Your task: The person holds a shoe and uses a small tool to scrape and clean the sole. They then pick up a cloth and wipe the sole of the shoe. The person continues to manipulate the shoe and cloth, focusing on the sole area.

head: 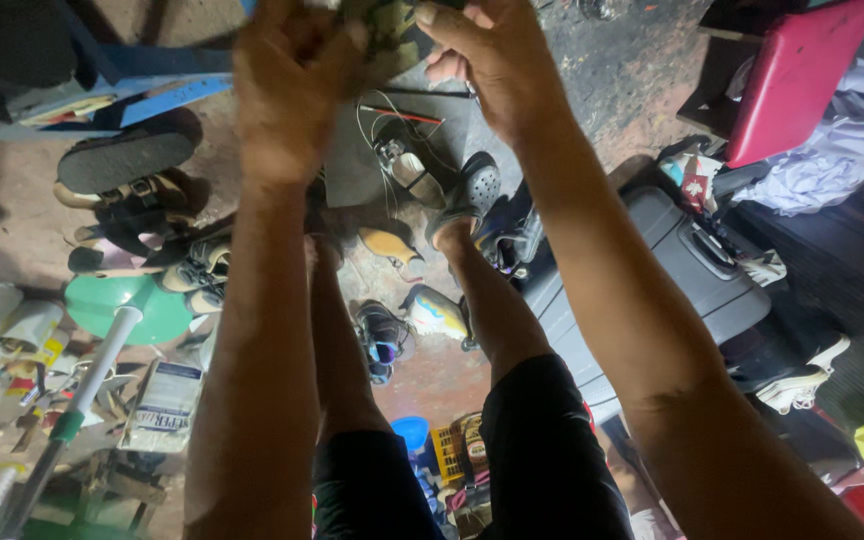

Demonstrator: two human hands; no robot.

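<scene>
Seen from a head-worn camera, a person seated above a cluttered dirt floor (642, 90) raises both bare arms to the top edge of the view. The left hand (292, 85) and right hand (497, 60) close together around a small olive-green patterned piece of material (387, 35), held up between them and partly cut off by the frame; each grip is wrapped onto it, the left from the side, the right with fingers curled over its upper edge. What the piece is cannot be told.

Below the hands, between the forearms, a grey flat mat (392, 150) lies on the floor with a dark open-toed sandal (407, 165) on it, and a red-handled thin tool (402, 115) rests just beside that. The person's right foot wears a grey perforated clog (472, 190). A tan shoe sole (392, 245) lies near the clog, and a dark sneaker with purple trim (382, 335) sits lower down between the bare legs.

To the left, a heap of dark sandals and shoes (137, 215) is piled beside a green round plastic lid (127, 305), crossed by a white pole with a green band (92, 380). To the right lie a grey hard-shell suitcase (652, 280) and a red flat board (797, 75).
</scene>
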